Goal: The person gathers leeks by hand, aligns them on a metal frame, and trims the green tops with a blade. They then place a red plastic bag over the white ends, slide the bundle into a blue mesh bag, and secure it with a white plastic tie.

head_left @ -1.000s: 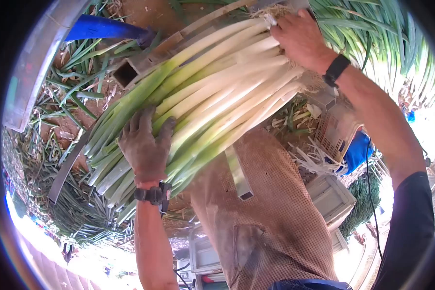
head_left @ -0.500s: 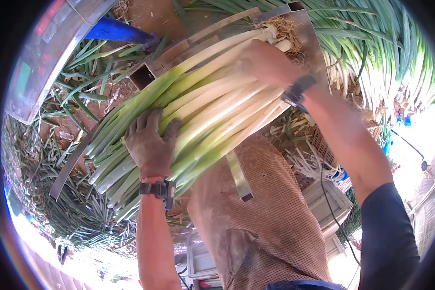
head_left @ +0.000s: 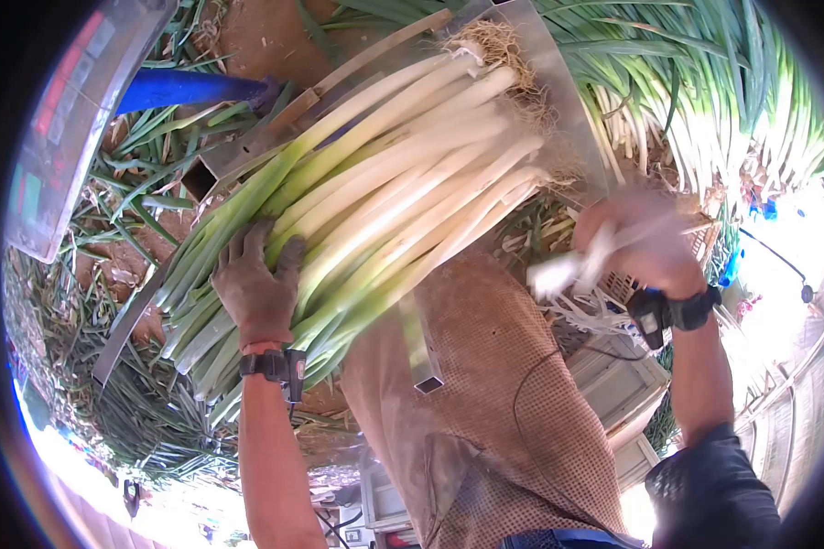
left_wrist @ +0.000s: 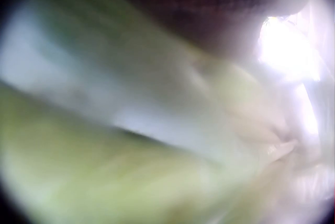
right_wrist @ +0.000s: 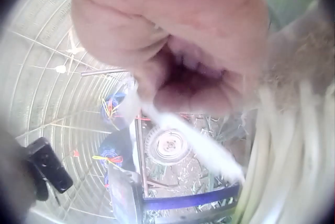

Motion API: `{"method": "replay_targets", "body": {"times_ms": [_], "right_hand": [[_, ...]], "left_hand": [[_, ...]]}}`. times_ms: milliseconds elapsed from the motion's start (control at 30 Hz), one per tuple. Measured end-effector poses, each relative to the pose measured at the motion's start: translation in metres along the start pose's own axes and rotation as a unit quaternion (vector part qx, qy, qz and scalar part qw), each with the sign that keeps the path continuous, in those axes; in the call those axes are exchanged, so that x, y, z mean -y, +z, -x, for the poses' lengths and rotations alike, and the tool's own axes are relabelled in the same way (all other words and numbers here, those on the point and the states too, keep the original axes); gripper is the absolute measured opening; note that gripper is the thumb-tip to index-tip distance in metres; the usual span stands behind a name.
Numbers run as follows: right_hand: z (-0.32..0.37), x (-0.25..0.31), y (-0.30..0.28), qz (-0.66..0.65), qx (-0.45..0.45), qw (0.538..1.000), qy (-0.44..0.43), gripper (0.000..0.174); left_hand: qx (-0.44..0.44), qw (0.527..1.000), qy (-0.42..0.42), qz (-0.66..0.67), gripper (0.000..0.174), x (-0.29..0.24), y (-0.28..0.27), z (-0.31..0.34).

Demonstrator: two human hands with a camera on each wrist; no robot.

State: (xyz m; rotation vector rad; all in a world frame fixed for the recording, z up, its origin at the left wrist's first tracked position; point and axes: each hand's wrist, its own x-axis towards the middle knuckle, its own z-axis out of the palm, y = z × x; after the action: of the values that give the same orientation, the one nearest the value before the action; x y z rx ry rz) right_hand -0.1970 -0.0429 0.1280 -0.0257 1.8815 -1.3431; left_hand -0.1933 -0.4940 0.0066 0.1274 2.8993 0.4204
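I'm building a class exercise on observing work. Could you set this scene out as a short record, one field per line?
Main item: green onions lying side by side, roots toward the upper right in the head view
Left grip: rests on their green part, fingers spread
Right grip: curled, holding a white strip, off the onions
Support: metal stand
Background: more onions, upper right
Unclear: strip's exact shape, blurred

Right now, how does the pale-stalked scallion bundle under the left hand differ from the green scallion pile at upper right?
In the head view, the scallion bundle lies under the left hand; the scallion pile is untouched. The bundle's white ends point upper right, the pile's downward. Both combine white and green.
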Motion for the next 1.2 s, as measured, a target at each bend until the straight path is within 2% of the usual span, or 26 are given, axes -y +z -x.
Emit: {"method": "replay_targets", "body": {"times_ms": [33,67,133,200,233,267,333,400,433,500,533,567,600,633,667,733,833,933,1000,1033,1100,1133,1200], "right_hand": [[0.006,0.003,0.011,0.108,0.109,0.986,0.069,0.036],[0.004,0.018,0.025,0.250,0.176,0.926,0.223,0.037],[-0.016,0.027,0.035,0.367,-0.011,0.913,0.176,0.033],[-0.069,0.028,0.029,0.272,-0.132,0.946,0.119,0.025],[-0.098,0.008,0.031,0.348,-0.201,0.914,-0.050,0.020],[-0.123,-0.016,0.036,0.410,-0.263,0.847,-0.214,0.015],[-0.156,-0.030,0.036,0.533,-0.170,0.814,-0.159,0.013],[-0.172,-0.031,0.030,0.548,-0.122,0.811,-0.163,0.013],[-0.174,-0.029,0.027,0.559,-0.097,0.808,-0.160,0.013],[-0.166,-0.009,0.031,0.555,-0.014,0.826,-0.098,0.016],[-0.169,-0.026,0.036,0.572,-0.076,0.797,-0.178,0.020],[-0.167,-0.016,0.036,0.583,-0.067,0.801,-0.119,0.018],[-0.165,-0.014,0.035,0.583,-0.138,0.776,-0.196,0.018],[-0.180,-0.016,0.038,0.604,-0.129,0.767,-0.174,0.015],[-0.181,-0.018,0.043,0.608,-0.244,0.717,-0.240,0.012],[-0.210,-0.039,0.042,0.495,-0.290,0.809,-0.124,0.018],[-0.217,-0.037,0.050,0.464,-0.316,0.824,-0.080,0.018],[-0.187,-0.024,0.059,0.454,-0.322,0.830,-0.047,0.025],[-0.168,-0.042,0.081,0.387,-0.349,0.845,-0.120,0.028],[-0.162,-0.049,0.089,0.356,-0.319,0.872,-0.101,0.028],[-0.154,-0.062,0.104,0.289,-0.260,0.919,-0.064,0.028],[-0.163,-0.074,0.115,0.274,-0.296,0.913,-0.053,0.028],[-0.196,-0.099,0.132,0.243,-0.366,0.898,-0.034,0.029]], "left_hand": [[0.000,1.000,0.002,-0.003,0.052,-0.002,-0.001,0.000],[-0.002,1.000,0.003,-0.008,0.052,-0.003,-0.002,0.000],[0.000,1.000,0.005,-0.013,0.053,-0.003,-0.001,0.001],[-0.004,1.000,0.007,-0.017,0.053,-0.001,0.001,0.001],[-0.005,1.000,0.006,-0.020,0.053,-0.001,0.002,0.001],[-0.005,1.000,0.006,-0.022,0.053,-0.001,0.003,0.003],[-0.012,0.999,0.007,-0.029,0.052,0.002,0.004,0.004],[-0.026,0.999,0.012,-0.027,0.051,0.002,0.006,0.005],[-0.016,0.997,0.003,-0.070,0.050,0.005,0.005,0.007],[-0.005,0.993,-0.008,-0.118,0.048,0.009,0.010,0.011],[-0.011,0.996,-0.011,-0.091,0.046,0.019,0.018,0.015],[-0.017,0.998,-0.013,-0.064,0.044,0.028,0.027,0.018],[-0.023,0.999,-0.015,-0.037,0.042,0.036,0.036,0.022],[0.008,1.000,-0.019,0.019,0.044,0.038,0.028,0.017],[0.005,1.000,-0.005,0.006,0.046,0.043,0.029,0.013],[-0.010,0.999,-0.030,-0.022,0.046,0.044,0.038,0.015],[0.043,0.996,-0.050,-0.059,0.045,0.047,0.034,0.014],[0.006,0.997,-0.011,-0.080,0.034,0.008,0.011,0.005],[-0.022,0.995,0.010,-0.094,0.027,-0.023,-0.009,0.003],[-0.036,0.994,0.019,-0.101,0.024,-0.031,-0.014,0.000],[-0.001,0.989,0.007,-0.145,0.032,-0.022,-0.009,0.001],[0.014,0.986,0.001,-0.168,0.035,-0.013,-0.005,0.003],[0.064,0.943,0.092,-0.312,0.041,0.024,0.021,0.010]]}}
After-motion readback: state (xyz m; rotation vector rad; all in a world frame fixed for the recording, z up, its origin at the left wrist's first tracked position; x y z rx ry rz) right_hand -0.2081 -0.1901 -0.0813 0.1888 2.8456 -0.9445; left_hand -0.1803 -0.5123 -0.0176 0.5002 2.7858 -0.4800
